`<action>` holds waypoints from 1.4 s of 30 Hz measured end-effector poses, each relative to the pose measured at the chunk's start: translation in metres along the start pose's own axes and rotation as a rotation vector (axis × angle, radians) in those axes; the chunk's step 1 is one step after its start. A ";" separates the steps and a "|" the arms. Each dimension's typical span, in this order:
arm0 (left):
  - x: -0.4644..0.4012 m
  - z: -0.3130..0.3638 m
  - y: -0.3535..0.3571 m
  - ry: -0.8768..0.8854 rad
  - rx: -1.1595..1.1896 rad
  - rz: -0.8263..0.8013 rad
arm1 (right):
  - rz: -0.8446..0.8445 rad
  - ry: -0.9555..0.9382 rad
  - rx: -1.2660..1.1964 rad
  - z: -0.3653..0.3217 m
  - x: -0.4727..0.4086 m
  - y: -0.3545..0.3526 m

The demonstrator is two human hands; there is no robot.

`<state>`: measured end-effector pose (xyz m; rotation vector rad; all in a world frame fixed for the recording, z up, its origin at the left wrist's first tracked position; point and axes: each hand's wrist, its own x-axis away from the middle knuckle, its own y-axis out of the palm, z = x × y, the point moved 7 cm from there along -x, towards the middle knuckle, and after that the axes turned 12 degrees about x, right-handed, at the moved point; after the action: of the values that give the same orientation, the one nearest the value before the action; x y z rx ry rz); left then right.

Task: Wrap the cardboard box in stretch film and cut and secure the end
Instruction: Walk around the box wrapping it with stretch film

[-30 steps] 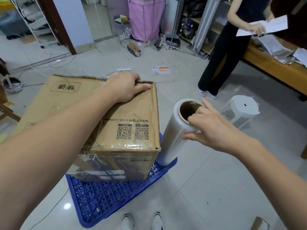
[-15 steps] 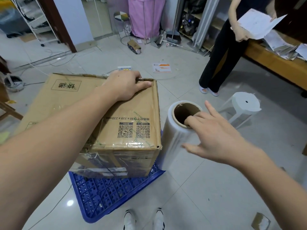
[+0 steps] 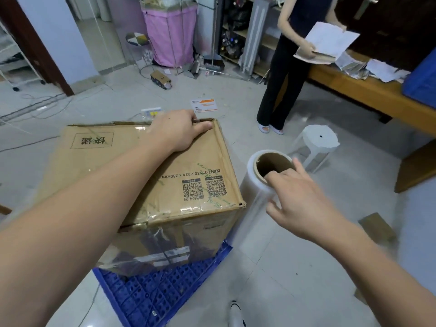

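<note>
Blue crate (image 3: 155, 296) mostly under cardboard box (image 3: 146, 175)

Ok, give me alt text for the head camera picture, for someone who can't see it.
A person's left hand presses on top of a cardboard box standing on a blue crate, while the right hand holds a roll of stretch film upright beside the box, a finger hooked in its core.
</note>
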<state>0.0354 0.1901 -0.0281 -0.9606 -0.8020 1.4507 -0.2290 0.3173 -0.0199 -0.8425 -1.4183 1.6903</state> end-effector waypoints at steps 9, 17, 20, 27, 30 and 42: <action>0.008 -0.003 -0.004 0.035 0.002 -0.009 | 0.131 0.127 -0.134 -0.009 0.001 0.005; 0.008 -0.008 -0.010 0.080 0.089 -0.118 | 0.004 0.161 -0.051 -0.010 0.003 0.001; 0.011 -0.004 -0.012 0.150 0.050 -0.147 | 0.033 0.167 0.010 -0.013 0.003 -0.004; 0.011 0.002 -0.018 0.275 -0.130 -0.100 | 0.067 0.216 0.102 -0.021 -0.006 -0.013; 0.008 -0.001 -0.017 0.225 -0.008 -0.139 | 0.056 0.254 0.044 -0.029 -0.011 -0.010; 0.001 -0.007 -0.007 0.137 -0.010 -0.138 | -0.059 0.159 0.102 -0.010 -0.005 -0.003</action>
<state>0.0449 0.1917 -0.0252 -0.9823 -0.7599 1.2497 -0.2173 0.3180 -0.0187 -0.8505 -1.2284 1.6003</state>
